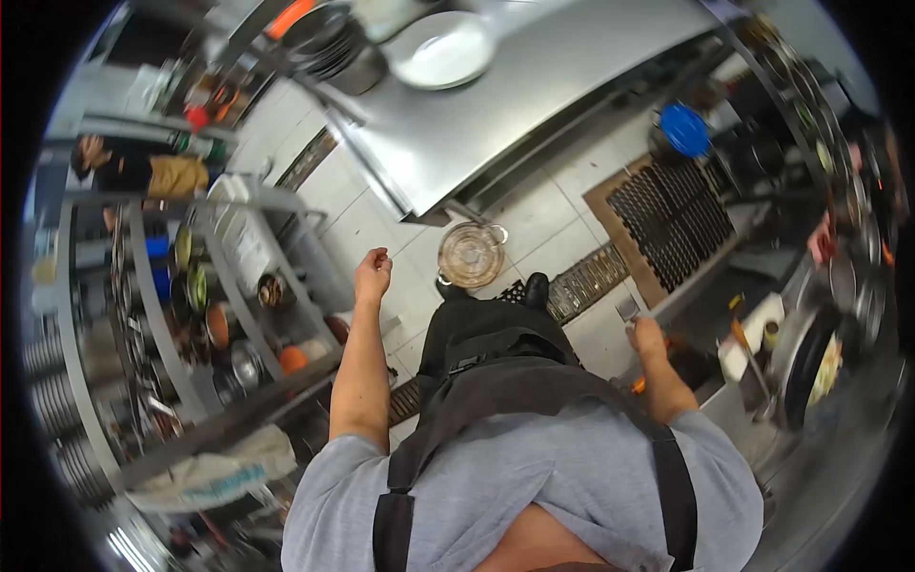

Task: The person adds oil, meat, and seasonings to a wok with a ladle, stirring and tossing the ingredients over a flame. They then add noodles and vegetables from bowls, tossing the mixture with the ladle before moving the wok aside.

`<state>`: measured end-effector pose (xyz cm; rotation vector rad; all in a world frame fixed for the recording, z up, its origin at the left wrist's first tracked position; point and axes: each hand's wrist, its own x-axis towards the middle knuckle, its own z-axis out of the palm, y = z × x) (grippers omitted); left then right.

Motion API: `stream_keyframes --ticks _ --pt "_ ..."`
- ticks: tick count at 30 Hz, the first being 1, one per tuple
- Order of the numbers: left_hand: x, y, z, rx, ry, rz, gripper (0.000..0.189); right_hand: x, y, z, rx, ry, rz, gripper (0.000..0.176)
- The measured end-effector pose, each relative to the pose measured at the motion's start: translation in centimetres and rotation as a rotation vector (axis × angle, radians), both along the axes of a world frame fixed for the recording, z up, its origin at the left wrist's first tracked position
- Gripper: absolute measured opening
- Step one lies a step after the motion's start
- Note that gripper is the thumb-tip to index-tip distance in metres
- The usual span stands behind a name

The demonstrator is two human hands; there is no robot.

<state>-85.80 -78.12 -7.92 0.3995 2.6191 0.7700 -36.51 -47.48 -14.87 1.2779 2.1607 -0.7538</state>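
Observation:
My left hand [373,276] hangs over the tiled floor beside the shelving, fingers loosely curled and nothing visible in them. At the right, my right hand [648,336] is closed on a small flat grey metal tool [627,308]; its exact kind is too small to make out. That hand is near the cooking counter. A round, stained pot or lid with two side handles [472,255] rests on the floor just ahead of my shoes, apart from both hands.
A steel table [534,57] ahead carries a stack of white plates [443,50] and dark pans [329,48]. Shelving [181,324] with bowls stands left. To the right are a black slotted mat [672,224], a blue lid [684,130] and a wok [796,372]. Another person [143,172] stands far left.

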Motion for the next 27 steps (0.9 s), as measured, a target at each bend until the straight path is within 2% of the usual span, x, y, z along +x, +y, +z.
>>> stream_keyframes --ticks 2,4,9,13,15,16,17,18,22,24,25,27 --pt "0.0 2.9 -0.3 -0.022 -0.018 -0.118 0.028 1.2 1.9 0.5 0.118 0.093 -0.073 0.028" --pt "-0.8 3.6 -2.3 -0.068 -0.186 -0.219 0.029 1.7 2.5 -0.3 0.215 0.15 -0.174 0.028" --pt "-1.5 0.9 -6.9 -0.257 -0.288 -0.35 0.034 -1.8 -1.6 -2.9 0.134 0.241 -0.336 0.027" --pt "-0.8 -1.5 -10.6 -0.538 -0.455 -0.376 0.039 -5.2 -6.9 -2.1 -0.04 0.316 -0.345 0.025" --pt "-0.4 -2.0 -11.6 -0.545 -0.469 -0.494 0.041 -5.8 -9.4 -0.6 0.063 0.392 -0.236 0.025" --pt "0.2 -1.5 -11.4 -0.559 -0.464 -0.522 0.041 -5.3 -10.2 -1.7 0.016 0.356 -0.175 0.027" --pt "-0.1 -2.5 -14.3 -0.48 -0.395 -0.626 0.041 -5.2 -10.6 -2.0 -0.038 0.283 -0.174 0.028" --pt "0.7 -1.6 -13.6 -0.476 -0.352 -0.624 0.038 -4.0 -11.2 -4.6 -0.029 0.259 -0.203 0.029" --pt "1.5 0.3 -12.9 -0.437 -0.396 -0.642 0.036 -4.3 -9.4 -3.9 -0.067 0.136 -0.212 0.028" --pt "0.8 0.0 -13.5 -0.432 -0.382 -0.707 0.035 -5.3 -9.0 -1.7 0.006 0.067 -0.314 0.029" --pt "0.1 -0.5 -14.0 -0.426 -0.38 -0.715 0.035 -5.9 -8.9 -1.3 0.093 0.13 -0.32 0.03" --pt "-1.7 -1.2 -15.4 -0.499 -0.316 -0.834 0.032 -7.7 -8.7 -0.3 0.074 0.152 -0.413 0.03"
